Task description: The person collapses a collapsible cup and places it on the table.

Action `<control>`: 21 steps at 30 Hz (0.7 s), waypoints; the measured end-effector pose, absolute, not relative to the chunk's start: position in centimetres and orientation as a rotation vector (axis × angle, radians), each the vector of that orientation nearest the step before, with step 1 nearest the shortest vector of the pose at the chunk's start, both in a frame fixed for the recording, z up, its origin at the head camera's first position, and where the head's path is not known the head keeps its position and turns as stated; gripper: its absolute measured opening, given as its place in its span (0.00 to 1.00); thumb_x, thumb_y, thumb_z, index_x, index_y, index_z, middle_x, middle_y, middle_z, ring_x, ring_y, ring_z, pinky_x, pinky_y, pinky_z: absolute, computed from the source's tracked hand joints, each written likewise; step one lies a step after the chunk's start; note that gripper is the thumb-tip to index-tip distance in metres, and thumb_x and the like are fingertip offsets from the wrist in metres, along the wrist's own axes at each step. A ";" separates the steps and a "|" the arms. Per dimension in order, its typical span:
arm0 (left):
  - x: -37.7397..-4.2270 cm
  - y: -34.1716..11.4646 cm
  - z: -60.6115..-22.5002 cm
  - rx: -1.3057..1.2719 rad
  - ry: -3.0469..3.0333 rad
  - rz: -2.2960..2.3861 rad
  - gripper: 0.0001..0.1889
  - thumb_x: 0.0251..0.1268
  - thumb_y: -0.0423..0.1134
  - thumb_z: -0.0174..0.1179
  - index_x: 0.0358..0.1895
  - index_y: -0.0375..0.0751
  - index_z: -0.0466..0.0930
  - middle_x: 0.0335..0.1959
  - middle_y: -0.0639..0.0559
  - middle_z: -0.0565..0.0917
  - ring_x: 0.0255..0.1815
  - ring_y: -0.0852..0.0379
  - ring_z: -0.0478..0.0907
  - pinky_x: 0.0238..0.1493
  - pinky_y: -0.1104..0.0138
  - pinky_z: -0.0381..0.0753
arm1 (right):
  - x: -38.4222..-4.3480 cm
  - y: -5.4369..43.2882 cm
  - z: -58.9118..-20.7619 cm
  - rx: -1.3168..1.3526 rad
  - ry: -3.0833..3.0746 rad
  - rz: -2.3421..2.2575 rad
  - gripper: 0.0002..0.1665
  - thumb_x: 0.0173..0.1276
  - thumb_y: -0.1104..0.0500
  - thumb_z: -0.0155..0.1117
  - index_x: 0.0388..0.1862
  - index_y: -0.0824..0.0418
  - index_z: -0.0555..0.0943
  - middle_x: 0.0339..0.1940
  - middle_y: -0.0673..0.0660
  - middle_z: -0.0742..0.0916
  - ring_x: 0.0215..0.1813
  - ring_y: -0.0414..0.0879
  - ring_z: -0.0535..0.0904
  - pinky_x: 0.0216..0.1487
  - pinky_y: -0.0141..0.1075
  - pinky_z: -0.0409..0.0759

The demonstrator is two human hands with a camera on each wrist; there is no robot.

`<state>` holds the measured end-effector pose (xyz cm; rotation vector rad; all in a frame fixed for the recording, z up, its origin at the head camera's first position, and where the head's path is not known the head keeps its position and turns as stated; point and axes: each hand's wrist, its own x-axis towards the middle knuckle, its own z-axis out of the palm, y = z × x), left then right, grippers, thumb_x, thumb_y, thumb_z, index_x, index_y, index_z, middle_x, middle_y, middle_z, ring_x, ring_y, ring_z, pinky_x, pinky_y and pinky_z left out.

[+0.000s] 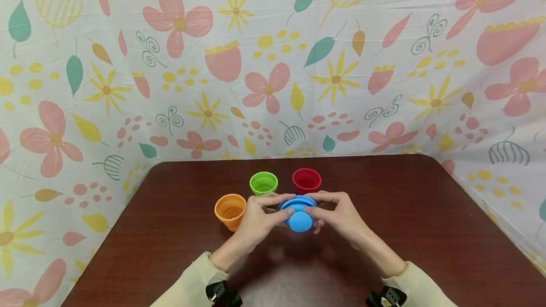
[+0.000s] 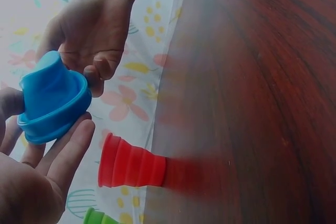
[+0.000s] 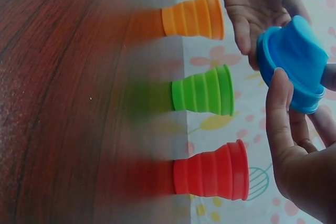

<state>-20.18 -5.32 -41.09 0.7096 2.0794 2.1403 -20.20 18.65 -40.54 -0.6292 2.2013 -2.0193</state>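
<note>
A blue collapsible silicone cup (image 1: 300, 221) is held above the table between both hands, partly folded, its base bulging toward the wearer. My left hand (image 1: 265, 213) grips its left side with thumb and fingers. On the opposite side my right hand (image 1: 339, 212) pinches the cup the same way. In the left wrist view the blue cup (image 2: 52, 98) looks bent out of shape, its wide rim ring round the middle. An orange cup (image 1: 230, 212) stands upright just left of the left hand. Behind the hands stand a green cup (image 1: 263, 183) and a red cup (image 1: 307, 180), both upright.
The dark brown wooden table (image 1: 170, 231) has a glossy surface. A white cloth (image 1: 273, 122) with flower and leaf prints hangs behind it and along its sides. Black wrist cameras (image 1: 222, 293) sit at the cuffs of the light sleeves.
</note>
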 end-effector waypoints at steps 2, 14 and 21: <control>-20.2 -5.3 -41.2 0.719 2.079 2.139 0.18 0.69 0.29 0.70 0.61 0.36 0.87 0.48 0.39 0.84 0.42 0.45 0.90 0.43 0.48 0.89 | -20.2 18.7 -40.6 -0.627 2.197 -2.026 0.19 0.72 0.64 0.71 0.61 0.68 0.86 0.50 0.64 0.88 0.26 0.61 0.85 0.31 0.54 0.90; -20.1 -5.1 -41.2 0.728 2.187 2.132 0.17 0.73 0.30 0.68 0.62 0.38 0.87 0.50 0.39 0.82 0.37 0.47 0.91 0.35 0.52 0.90 | -20.2 18.7 -40.6 -0.695 2.100 -2.029 0.28 0.78 0.63 0.65 0.74 0.69 0.75 0.45 0.67 0.88 0.27 0.59 0.85 0.33 0.53 0.90; -20.1 -5.1 -41.2 0.746 2.168 2.149 0.16 0.75 0.31 0.65 0.63 0.40 0.87 0.51 0.42 0.82 0.35 0.46 0.91 0.34 0.52 0.91 | -20.3 18.9 -40.7 -0.731 1.976 -2.064 0.29 0.79 0.65 0.61 0.75 0.73 0.72 0.36 0.68 0.87 0.30 0.57 0.86 0.36 0.53 0.91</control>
